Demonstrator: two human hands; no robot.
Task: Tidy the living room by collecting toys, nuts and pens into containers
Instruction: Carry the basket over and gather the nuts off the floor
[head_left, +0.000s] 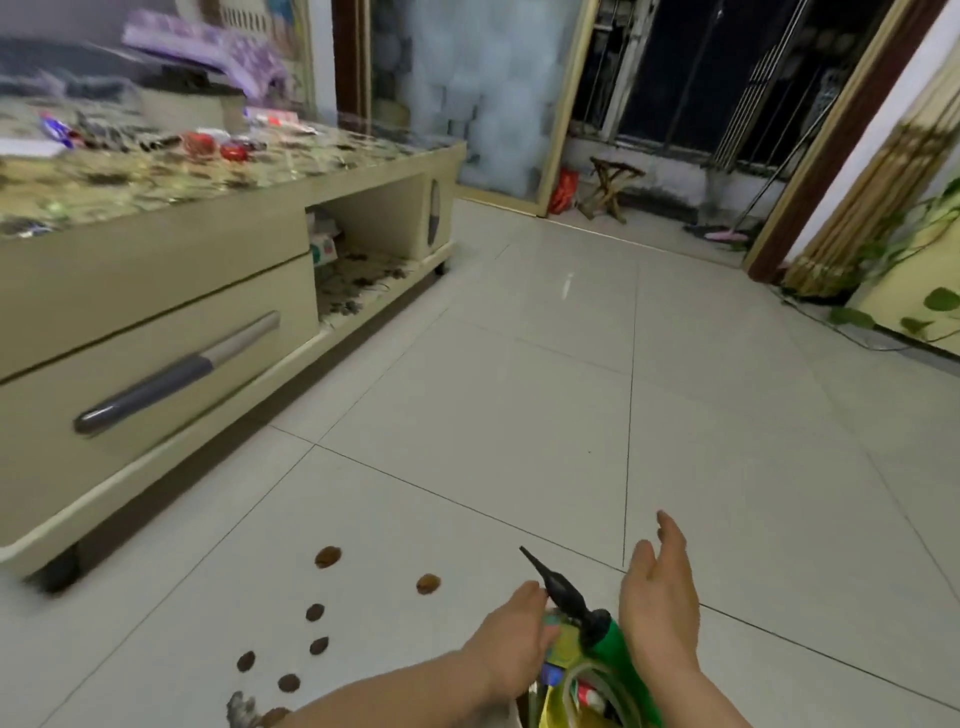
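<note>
Several brown nuts (327, 557) lie scattered on the white tile floor at the lower left. A green toy with a black pointed tip (563, 592) sticks up out of a container of toys (566, 691) at the bottom edge. My left hand (511, 639) has its fingers curled on the toys at the container's top, just left of the black tip. My right hand (660, 587) hovers open beside the green toy, fingers straight and pointing away from me.
A low cream table (156, 332) with a drawer and a cluttered patterned top stands at the left. A folding stool (613, 187), a red bag (563, 192) and a broom (727, 235) sit by the far doorway. Plants (924, 306) trail at the right wall.
</note>
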